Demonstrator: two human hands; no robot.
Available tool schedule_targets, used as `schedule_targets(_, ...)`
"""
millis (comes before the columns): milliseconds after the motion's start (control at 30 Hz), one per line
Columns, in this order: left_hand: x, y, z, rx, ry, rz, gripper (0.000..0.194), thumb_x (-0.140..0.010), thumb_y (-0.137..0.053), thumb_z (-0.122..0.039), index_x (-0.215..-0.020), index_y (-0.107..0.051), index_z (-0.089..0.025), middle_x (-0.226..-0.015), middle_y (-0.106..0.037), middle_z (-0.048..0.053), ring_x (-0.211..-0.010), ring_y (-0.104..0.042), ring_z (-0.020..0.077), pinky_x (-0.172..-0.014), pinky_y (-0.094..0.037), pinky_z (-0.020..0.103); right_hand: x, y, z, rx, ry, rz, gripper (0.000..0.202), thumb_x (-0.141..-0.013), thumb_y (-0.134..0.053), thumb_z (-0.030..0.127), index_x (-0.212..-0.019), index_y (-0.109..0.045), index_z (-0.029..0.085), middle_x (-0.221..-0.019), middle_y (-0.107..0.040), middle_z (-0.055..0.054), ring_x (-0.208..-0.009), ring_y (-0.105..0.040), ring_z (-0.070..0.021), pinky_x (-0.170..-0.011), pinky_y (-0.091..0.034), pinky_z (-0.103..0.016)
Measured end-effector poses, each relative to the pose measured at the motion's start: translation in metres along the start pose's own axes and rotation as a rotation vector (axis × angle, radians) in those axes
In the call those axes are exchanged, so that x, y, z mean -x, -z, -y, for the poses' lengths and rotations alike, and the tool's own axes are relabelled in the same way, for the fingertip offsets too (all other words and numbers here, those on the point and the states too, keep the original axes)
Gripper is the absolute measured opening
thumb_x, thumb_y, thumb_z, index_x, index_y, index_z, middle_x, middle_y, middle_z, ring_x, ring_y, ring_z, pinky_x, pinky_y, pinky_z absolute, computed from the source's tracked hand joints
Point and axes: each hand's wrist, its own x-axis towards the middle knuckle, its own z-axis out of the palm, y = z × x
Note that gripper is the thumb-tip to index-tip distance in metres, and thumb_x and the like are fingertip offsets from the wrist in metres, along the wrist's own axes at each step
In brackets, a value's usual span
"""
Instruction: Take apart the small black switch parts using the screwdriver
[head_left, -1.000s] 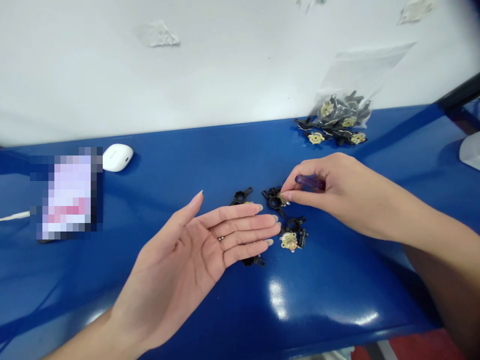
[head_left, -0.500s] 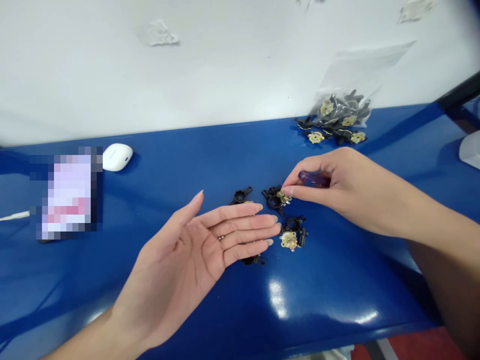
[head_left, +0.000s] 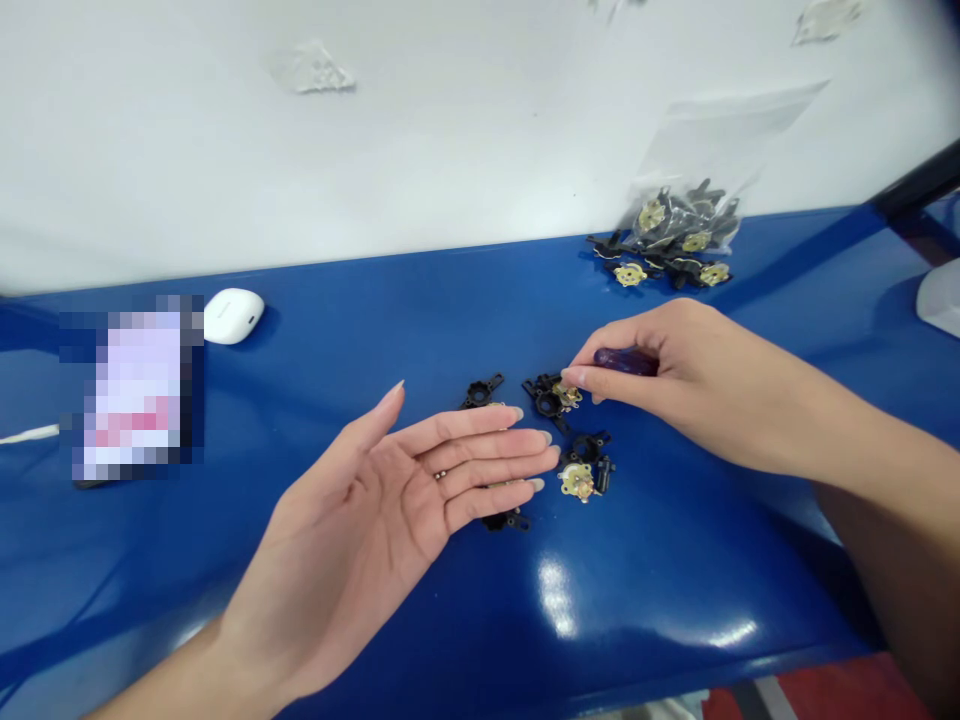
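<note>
My left hand [head_left: 360, 530] is palm up with its fingers stretched out, and tiny metal pieces [head_left: 440, 475] rest on the fingers. My right hand [head_left: 675, 375] is wrapped round a dark purple handle [head_left: 624, 361]. Its thumb and fingertips are beside a black part with a brass piece [head_left: 568, 394]; whether they grip it is hidden. Just below lie a black ring part [head_left: 585, 449] and a round brass-coloured plate [head_left: 577, 481]. More black parts [head_left: 478, 394] show above and below my left fingers, partly covered by them.
On the blue table [head_left: 390, 310], a blurred-out phone [head_left: 139, 390] and a white case [head_left: 235, 316] sit at the left. A clear bag [head_left: 694, 215] of black and brass parts leans against the white wall, with several loose ones before it. A white object [head_left: 939, 300] is at the right edge.
The thumb and fingertips of my right hand have shifted slightly, and the purple handle has tipped a little lower and to the left. My left hand looks the same.
</note>
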Motion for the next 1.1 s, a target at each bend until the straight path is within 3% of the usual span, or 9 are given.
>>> schedule_targets(233, -0.0007, 0.0004, 0.0001, 0.004, 0.001, 0.013, 0.07, -0.124, -0.04, -0.053, -0.141, -0.081, 0.001, -0.148, -0.078, 0.031, -0.142, -0.077, 0.0407, -0.122, -0.063, 0.048, -0.0016, -0.0005, -0.0054, -0.001, 0.001, 0.036, 0.047, -0.112, -0.064, 0.063, -0.089, -0.081, 0.025, -0.072, -0.07, 0.001, -0.063, -0.051, -0.0165, -0.062, -0.038, -0.036)
schedule_targets(500, 0.0002, -0.0014, -0.0001, 0.008, -0.006, -0.009, 0.068, -0.124, -0.042, -0.051, -0.137, -0.082, 0.002, -0.144, -0.08, 0.032, -0.137, -0.08, 0.0404, -0.118, -0.065, 0.047, 0.0012, -0.0011, 0.0022, -0.014, 0.017, 0.022, 0.043, -0.114, -0.063, 0.054, -0.086, -0.077, 0.025, -0.071, -0.065, 0.003, -0.064, -0.049, -0.0158, -0.062, -0.037, -0.037)
schedule_targets(833, -0.0002, -0.001, -0.0003, 0.016, -0.008, -0.01, 0.068, -0.124, -0.042, -0.05, -0.138, -0.082, 0.003, -0.145, -0.079, 0.033, -0.138, -0.08, 0.0408, -0.119, -0.065, 0.047, -0.0032, 0.0005, -0.0047, -0.031, 0.007, 0.063, 0.043, -0.11, -0.07, 0.061, -0.086, -0.077, 0.027, -0.071, -0.064, 0.003, -0.064, -0.049, -0.0179, -0.062, -0.038, -0.037)
schedule_targets(1100, -0.0001, 0.0001, -0.0004, 0.02, -0.008, 0.007, 0.069, -0.124, -0.041, -0.052, -0.141, -0.08, 0.003, -0.148, -0.078, 0.032, -0.141, -0.078, 0.0416, -0.121, -0.063, 0.048, -0.0028, 0.0007, -0.0037, -0.009, 0.003, 0.086, 0.05, -0.114, -0.062, 0.061, -0.081, -0.074, 0.026, -0.07, -0.063, 0.002, -0.062, -0.048, -0.0173, -0.059, -0.037, -0.037)
